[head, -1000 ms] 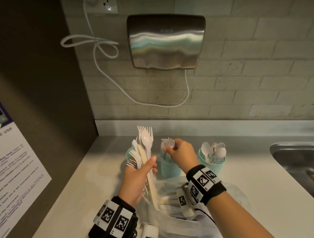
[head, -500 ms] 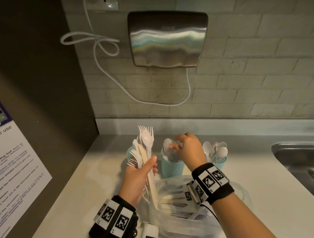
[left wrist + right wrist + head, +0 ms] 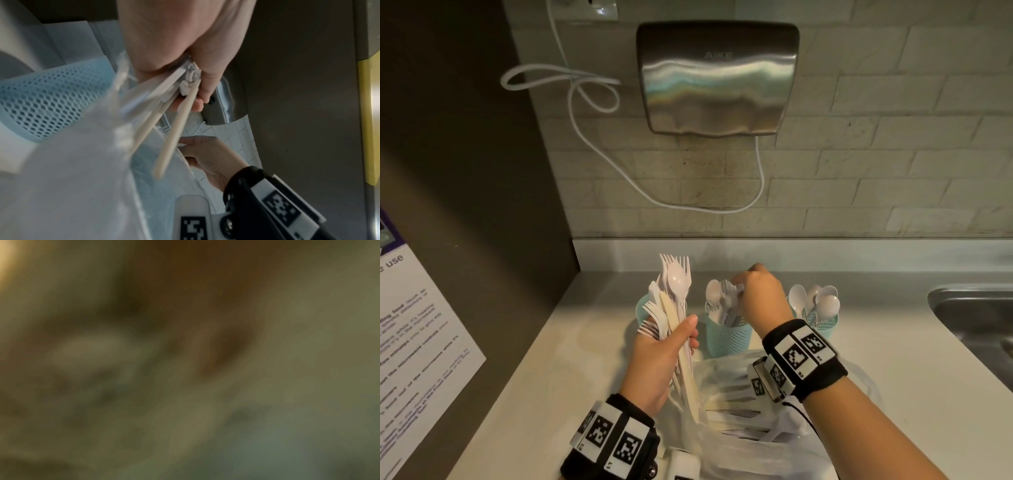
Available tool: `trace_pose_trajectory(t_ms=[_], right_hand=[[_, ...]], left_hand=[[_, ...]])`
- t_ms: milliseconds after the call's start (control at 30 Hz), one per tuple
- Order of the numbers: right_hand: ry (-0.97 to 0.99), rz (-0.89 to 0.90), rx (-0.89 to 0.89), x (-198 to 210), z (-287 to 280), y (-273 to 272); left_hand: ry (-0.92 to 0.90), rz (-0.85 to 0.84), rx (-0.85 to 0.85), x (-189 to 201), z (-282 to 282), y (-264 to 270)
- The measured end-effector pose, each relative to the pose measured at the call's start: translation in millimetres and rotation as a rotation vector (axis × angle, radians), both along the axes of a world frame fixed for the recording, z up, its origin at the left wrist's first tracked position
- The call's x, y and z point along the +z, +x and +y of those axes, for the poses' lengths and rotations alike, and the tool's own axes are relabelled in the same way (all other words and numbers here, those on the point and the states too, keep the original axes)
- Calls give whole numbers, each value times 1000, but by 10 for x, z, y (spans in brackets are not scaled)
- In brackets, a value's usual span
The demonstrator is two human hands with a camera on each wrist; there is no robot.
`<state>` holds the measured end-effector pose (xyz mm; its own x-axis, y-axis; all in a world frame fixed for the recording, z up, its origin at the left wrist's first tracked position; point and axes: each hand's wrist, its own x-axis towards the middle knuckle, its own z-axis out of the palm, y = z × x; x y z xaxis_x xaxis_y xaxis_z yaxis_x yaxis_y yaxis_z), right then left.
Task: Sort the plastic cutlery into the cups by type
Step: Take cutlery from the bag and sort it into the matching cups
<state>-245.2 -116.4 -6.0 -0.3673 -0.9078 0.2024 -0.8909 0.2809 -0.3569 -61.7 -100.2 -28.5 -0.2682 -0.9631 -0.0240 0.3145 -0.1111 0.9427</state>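
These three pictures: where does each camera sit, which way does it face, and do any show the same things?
Head: worn on the head, looking down at the counter; both hands show, the left hand holding a bundle of cutlery, the right hand over the middle cup.
Left wrist: looks along the palm at the bundle's handles; the right hand appears beyond.
Right wrist: too blurred to tell.
Shared: head and left wrist both show the bundle, the right hand and the hand dryer.
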Motion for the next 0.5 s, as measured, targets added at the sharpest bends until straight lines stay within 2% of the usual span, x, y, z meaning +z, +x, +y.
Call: trace_pose_trajectory(t_ms=[200, 367, 500], right_hand=[[-30, -3, 134, 72, -77, 79], [131, 72, 209, 77, -188, 157], [123, 78, 227, 70, -218, 157]], left_hand=[[-1, 17, 6, 9, 2, -10], [-5, 9, 13, 29, 3, 9], [-13, -2, 18, 46, 2, 34]])
